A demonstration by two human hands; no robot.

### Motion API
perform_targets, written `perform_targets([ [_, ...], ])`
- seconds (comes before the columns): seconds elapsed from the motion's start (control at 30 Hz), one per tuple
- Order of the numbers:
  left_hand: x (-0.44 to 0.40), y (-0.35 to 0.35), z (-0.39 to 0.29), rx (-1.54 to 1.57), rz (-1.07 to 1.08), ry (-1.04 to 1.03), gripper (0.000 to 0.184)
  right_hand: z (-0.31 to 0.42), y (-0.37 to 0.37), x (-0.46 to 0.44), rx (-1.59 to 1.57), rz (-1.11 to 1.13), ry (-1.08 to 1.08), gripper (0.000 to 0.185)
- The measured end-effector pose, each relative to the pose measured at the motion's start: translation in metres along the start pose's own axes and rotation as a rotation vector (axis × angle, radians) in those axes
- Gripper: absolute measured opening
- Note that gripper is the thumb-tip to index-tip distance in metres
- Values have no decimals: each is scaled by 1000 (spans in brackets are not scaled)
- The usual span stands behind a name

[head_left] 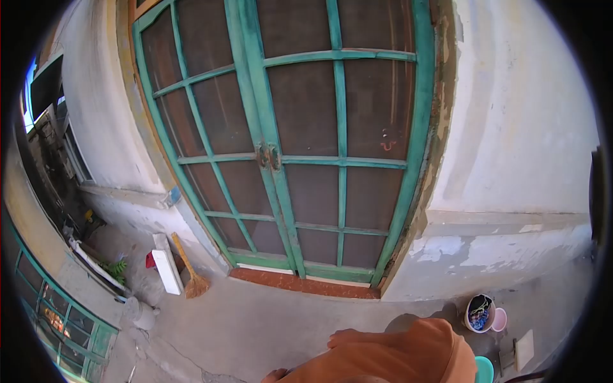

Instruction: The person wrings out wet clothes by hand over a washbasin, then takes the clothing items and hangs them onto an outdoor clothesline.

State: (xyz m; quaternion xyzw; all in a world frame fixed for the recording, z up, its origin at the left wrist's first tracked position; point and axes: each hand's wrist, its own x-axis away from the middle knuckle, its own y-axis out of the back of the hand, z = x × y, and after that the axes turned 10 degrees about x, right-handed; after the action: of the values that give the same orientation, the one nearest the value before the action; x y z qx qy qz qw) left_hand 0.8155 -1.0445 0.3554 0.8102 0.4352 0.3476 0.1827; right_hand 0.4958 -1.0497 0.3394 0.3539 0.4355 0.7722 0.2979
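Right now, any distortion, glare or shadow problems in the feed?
Head view: wide-angle bowing bends the green door frame, and black vignetting rounds the corners; head view: a bright patch at far left looks blown out; head view: a dark shadow lies on the ground beside the orange clothing.

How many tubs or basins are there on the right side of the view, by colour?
Whitish: 1, the tub with dark and blue things in it
Pink: 1, the small basin beside it
Turquoise: 1, the basin partly cut off at the bottom edge
Total: 3
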Motion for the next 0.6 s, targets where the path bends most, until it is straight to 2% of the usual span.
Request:
perform_targets([
  [0.13, -64, 32, -37, -115, 170, -251, 25, 17, -31, 36, -40, -71, -390, 18],
  [0.2, -92, 44, -53, -188, 276, -389, 24, 56, -26, 53, -120, -69, -585, 21],
  [0.27, -116, 48, -71, -265, 403, -520, 24, 91, -42, 72, -282, -206, -743, 21],
  [0.33, -130, 43, -93, -332, 516, -637, 23, 136, -53, 86, -454, -361, -881, 20],
  [0.43, -135, 23, -119, -401, 660, -772, 23, 177, -81, 105, -712, -455, -952, 21],
  [0.5, -129, 2, -130, -431, 747, -841, 23, 169, -184, 103, -1182, -748, -1097, 22],
  [0.57, -118, -22, -139, -459, 828, -899, 22, 186, -224, 118, -1228, -895, -1217, 23],
  [0.6, -111, -35, -144, -480, 872, -929, 22, 207, -222, 129, -1048, -882, -1287, 25],
])
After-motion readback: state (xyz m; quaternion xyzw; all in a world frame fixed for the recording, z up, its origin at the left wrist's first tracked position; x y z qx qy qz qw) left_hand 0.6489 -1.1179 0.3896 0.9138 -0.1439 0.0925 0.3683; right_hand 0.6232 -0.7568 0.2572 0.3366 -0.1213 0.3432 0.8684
